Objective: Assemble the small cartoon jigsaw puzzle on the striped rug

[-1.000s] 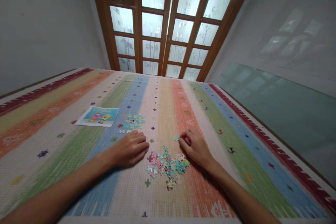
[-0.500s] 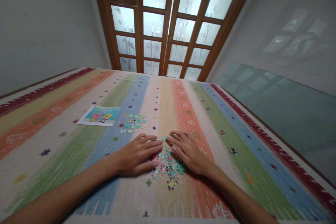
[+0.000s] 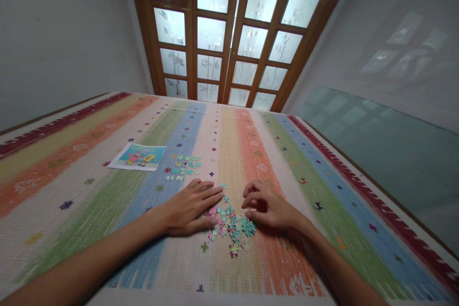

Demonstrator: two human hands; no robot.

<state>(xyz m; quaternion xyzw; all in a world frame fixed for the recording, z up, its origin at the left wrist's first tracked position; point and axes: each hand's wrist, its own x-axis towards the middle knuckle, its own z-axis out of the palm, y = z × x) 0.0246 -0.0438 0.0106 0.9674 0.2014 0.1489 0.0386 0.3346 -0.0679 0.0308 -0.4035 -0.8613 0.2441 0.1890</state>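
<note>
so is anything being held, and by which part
The left hand holds nothing visible; whether the right hand, fingers curled by the puzzle pieces, grips one cannot be told.

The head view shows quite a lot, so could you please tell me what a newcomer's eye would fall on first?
Probably the bright glass doors at the top, with the striped cloth spreading out below them. Next would come the heap of puzzle pieces in the near middle, between the left hand and the right hand. Farther off to the left lies a colourful picture, with a smaller group of pieces just right of it.
</note>
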